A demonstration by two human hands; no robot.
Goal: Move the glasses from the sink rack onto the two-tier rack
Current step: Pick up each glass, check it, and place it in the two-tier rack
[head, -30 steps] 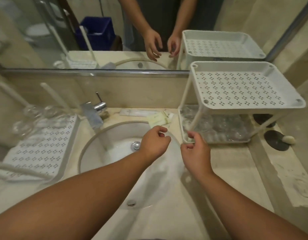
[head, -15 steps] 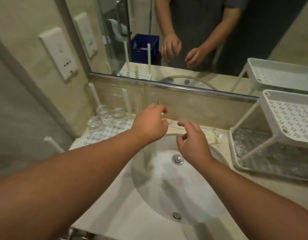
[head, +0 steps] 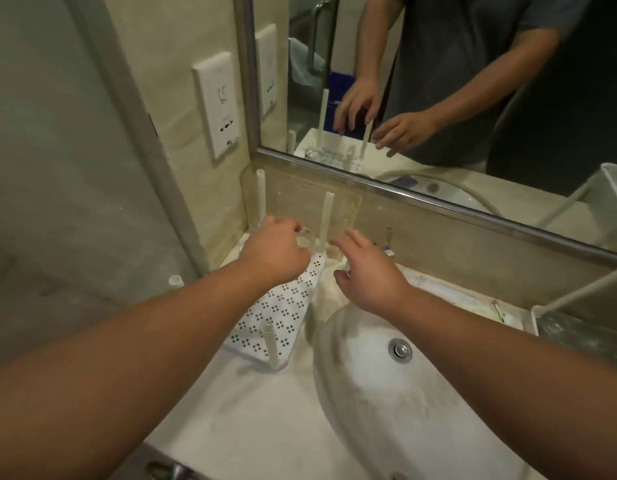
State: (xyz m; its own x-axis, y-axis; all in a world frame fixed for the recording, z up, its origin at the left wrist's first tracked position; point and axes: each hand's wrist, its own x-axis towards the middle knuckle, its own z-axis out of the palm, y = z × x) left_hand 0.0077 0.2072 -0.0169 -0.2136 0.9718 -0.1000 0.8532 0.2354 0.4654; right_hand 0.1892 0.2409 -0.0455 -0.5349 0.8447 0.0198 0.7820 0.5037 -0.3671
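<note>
Both hands have travelled leftward from above the basin to the far end of the white perforated plastic sink rack (head: 282, 310), and the view has swung with them, leaving only a corner of the white two-tier rack (head: 611, 188) at the right edge. Now the left hand (head: 275, 252) sits over the rack's back corner with its fingers curled down around a small clear glass (head: 305, 239), whose rim shows just past the knuckles; whether the grip has fully closed I cannot tell. Just beside it, across one of the rack's upright white posts (head: 326, 221), the right hand (head: 367, 271) hovers with fingers spread and relaxed, holding nothing, thumb apart from the rest. More clear glasses (head: 577, 332) lie blurred on the lower tier at the right, well apart from the hands. Between the two racks lies the round white ceramic basin (head: 386, 386) with its chrome drain (head: 400, 349). Above the counter hangs a steel-framed mirror (head: 473, 98), with a white wall socket (head: 218, 105) to its left
</note>
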